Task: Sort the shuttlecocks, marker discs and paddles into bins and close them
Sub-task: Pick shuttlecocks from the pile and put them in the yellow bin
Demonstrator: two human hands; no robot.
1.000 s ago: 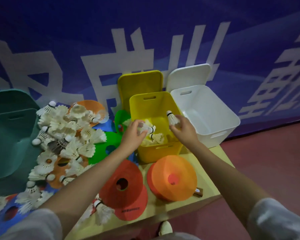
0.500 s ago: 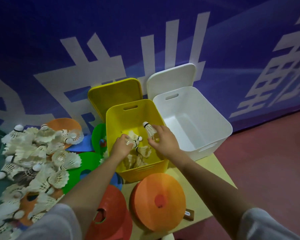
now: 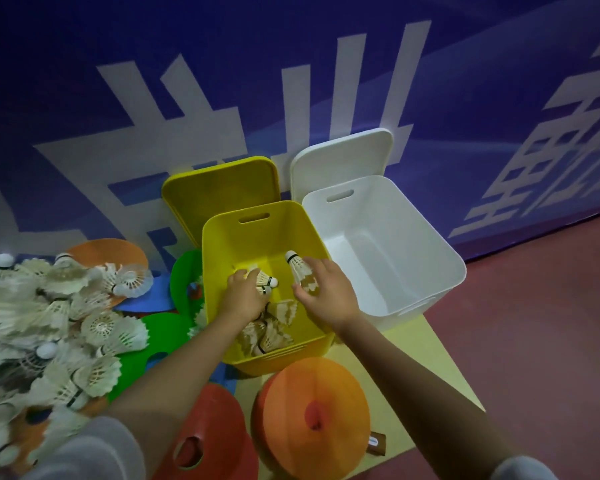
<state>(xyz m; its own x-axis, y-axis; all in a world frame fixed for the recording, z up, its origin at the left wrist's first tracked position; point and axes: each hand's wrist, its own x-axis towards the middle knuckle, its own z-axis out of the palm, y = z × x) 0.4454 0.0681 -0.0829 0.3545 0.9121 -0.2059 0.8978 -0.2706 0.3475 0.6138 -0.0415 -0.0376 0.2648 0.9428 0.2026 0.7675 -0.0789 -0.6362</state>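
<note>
Reaching into the open yellow bin (image 3: 293, 216), the left hand (image 3: 245, 294) pinches a couple of shuttlecocks (image 3: 264, 279) while the right hand (image 3: 326, 289) curls round another shuttlecock (image 3: 297, 266), above more lying on the bin floor, the white bin (image 3: 426, 233) just beside

Two open bins (image 3: 253, 216) (image 3: 395, 216) are set mid-frame, shuttlecocks (image 3: 49, 317) heaped at left, discs (image 3: 312, 417) laid below.

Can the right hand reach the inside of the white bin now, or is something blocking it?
Probably yes. The right hand holds a shuttlecock over the yellow bin, directly beside the white bin, whose top is open, its lid standing behind it.
</note>
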